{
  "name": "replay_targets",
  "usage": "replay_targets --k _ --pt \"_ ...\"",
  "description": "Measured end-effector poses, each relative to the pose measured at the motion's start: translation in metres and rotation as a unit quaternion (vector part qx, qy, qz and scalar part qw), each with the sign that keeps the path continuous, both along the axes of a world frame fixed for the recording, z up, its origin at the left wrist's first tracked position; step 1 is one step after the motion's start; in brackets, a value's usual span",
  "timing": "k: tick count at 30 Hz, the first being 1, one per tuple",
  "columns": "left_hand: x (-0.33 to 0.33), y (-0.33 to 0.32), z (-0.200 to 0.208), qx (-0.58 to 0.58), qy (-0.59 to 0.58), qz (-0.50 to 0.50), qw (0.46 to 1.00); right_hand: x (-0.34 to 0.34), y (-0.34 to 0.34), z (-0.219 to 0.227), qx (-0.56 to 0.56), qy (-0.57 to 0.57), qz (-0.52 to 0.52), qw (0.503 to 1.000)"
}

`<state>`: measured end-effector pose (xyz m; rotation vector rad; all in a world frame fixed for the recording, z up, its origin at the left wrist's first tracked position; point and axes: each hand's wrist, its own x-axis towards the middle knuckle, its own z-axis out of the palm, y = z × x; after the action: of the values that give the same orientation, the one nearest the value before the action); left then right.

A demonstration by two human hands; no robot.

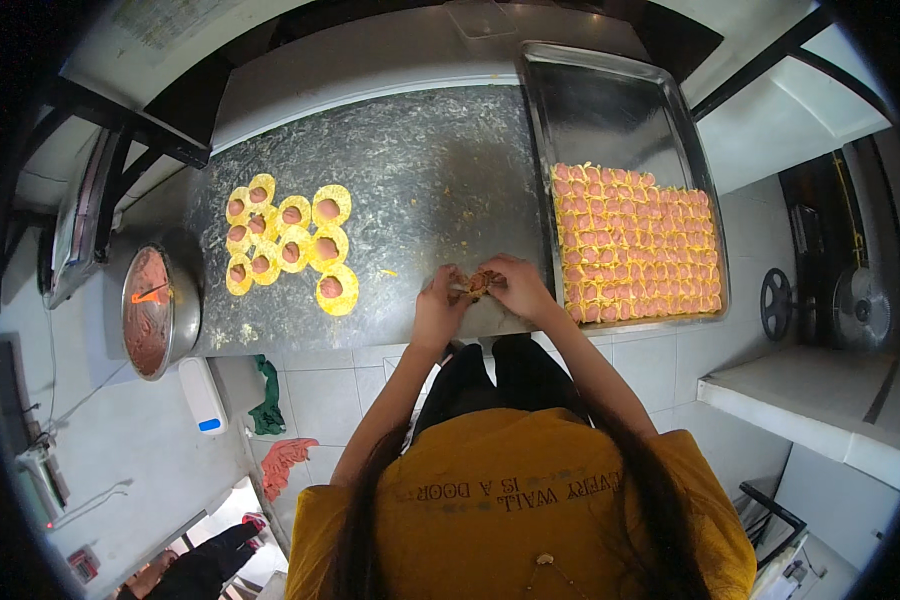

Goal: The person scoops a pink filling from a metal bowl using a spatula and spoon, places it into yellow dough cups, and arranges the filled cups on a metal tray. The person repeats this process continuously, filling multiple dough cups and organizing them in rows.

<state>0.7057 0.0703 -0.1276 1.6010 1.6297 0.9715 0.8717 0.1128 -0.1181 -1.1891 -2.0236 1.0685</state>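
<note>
Near the front edge of the worktop, a small dumpling [477, 286] with yellow wrapper and pinkish filling is pinched between my two hands. My left hand [441, 303] grips it from the left with its fingertips. From the other side, the closed fingers of my right hand [518, 284] hold it too. Left of my hands lie several round yellow wrappers [341, 280], each topped with a lump of pink filling [327, 248]. To the right, a metal tray [705, 150] carries tight rows of open-topped dumplings [640, 250] over its nearer part; its far part shows bare metal.
At the worktop's left edge stands a steel bowl [186, 318] of pink meat filling with an orange-handled tool [152, 295] in it. The dark, flour-smeared worktop [390, 150] has scattered crumbs. Green cloth [267, 395] and pink cloth [286, 463] hang or lie below. Another person [205, 565] is at the lower left.
</note>
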Motion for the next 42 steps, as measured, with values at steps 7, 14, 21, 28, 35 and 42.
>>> replay_targets --k 7,14,21,28,35,42 --pt "0.0 0.001 0.021 -0.05 0.015 -0.076 0.996 0.004 -0.003 -0.011 0.062 -0.072 -0.013 0.995" --pt "0.0 0.01 0.023 -0.08 0.058 -0.112 0.989 0.008 -0.002 -0.008 0.057 -0.039 -0.006 0.998" --pt "-0.012 0.006 -0.02 -0.103 -0.129 -0.139 0.976 -0.008 -0.012 -0.003 0.026 -0.092 -0.002 0.995" --pt "-0.004 0.006 -0.016 0.059 0.029 -0.152 0.986 0.001 -0.012 -0.007 0.145 -0.067 0.012 0.987" --pt "0.007 0.007 -0.047 0.075 0.052 -0.057 0.994 -0.008 0.008 -0.001 0.124 -0.094 0.112 0.981" --pt "-0.001 -0.006 0.011 -0.014 0.013 -0.081 0.997 -0.013 0.01 0.003 0.11 -0.117 0.117 0.98"
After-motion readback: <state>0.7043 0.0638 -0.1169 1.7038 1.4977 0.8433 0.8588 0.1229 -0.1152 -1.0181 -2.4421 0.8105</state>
